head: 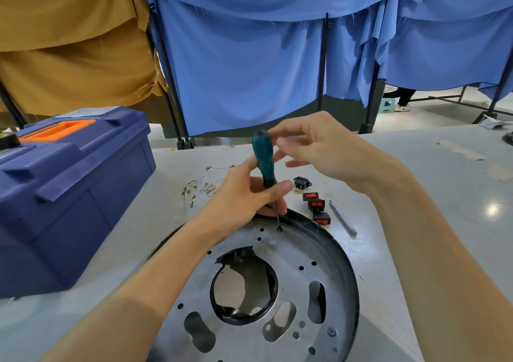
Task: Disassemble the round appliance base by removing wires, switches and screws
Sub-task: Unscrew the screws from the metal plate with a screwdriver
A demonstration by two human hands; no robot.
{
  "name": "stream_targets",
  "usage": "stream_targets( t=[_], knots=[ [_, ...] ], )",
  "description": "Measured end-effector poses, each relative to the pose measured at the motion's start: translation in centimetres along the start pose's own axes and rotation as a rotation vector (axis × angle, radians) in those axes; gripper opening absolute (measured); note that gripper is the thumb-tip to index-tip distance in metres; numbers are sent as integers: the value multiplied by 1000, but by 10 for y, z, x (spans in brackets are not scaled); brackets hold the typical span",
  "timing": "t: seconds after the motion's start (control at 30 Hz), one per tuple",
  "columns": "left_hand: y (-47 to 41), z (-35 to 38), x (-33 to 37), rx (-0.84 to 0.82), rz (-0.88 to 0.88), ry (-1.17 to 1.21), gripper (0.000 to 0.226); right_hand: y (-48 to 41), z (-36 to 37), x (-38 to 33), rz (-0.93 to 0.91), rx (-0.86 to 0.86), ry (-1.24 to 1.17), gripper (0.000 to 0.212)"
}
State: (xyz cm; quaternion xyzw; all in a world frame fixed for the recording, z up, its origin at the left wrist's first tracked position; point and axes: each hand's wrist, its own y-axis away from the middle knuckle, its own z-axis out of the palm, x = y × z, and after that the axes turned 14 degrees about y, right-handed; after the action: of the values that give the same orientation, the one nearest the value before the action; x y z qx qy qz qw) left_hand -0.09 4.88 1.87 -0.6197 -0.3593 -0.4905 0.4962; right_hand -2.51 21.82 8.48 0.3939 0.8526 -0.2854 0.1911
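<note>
Head view: screwdriver on screw

Round appliance base lies flat on the table, near edge cut off: grey perforated plate, black rim, torn central hole. Left hand grips the screwdriver, tip on the screw. Right hand blurred, apparently loose, empty.

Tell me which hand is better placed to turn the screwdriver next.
Probably the right hand: it's open beside the screwdriver handle's top, while the left hand grips low, steadying the tip on the rim screw.
</note>
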Motion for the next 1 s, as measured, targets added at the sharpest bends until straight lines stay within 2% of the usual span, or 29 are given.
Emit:
stream_targets(
  t=[0.03,0.13,0.17,0.27,0.37,0.47,0.5,0.57,0.63,0.7,0.77,0.9,1.0],
  knots=[
    [0,0,1,0,2,26,41,0,1,-1,-7,4,-25,21],
    [1,1,1,24,-1,39,25,0,3,-3,-16,46,-34,53],
    [2,2,2,24,-3,20,19,0,3,-3,-22,68,-16,57],
    [3,3,4,-20,-34,-3,23,-2,5,-2,-30,125,-20,41],
    [3,-2,8,-51,-67,48,19,-1,2,-1,-15,74,-125,21],
    [2,-1,6,-19,-59,35,16,1,1,0,-19,45,-84,19],
    [2,0,5,3,-49,28,21,1,2,-1,-28,58,-27,21],
    [2,1,4,44,-44,27,45,0,4,-2,-29,94,43,25],
    [1,-1,4,71,-43,1,46,-2,5,-2,-21,129,19,21],
    [0,-5,2,107,-33,-98,30,-2,3,-2,-15,154,-28,19],
    [1,-9,0,109,-50,-299,20,-1,0,-2,-16,207,-81,21],
    [3,-8,-3,-40,-159,-625,18,1,-12,-2,-26,290,-270,17],
    [1,-4,-2,-94,-143,-728,17,2,-10,1,12,280,-126,12]
  ],
)
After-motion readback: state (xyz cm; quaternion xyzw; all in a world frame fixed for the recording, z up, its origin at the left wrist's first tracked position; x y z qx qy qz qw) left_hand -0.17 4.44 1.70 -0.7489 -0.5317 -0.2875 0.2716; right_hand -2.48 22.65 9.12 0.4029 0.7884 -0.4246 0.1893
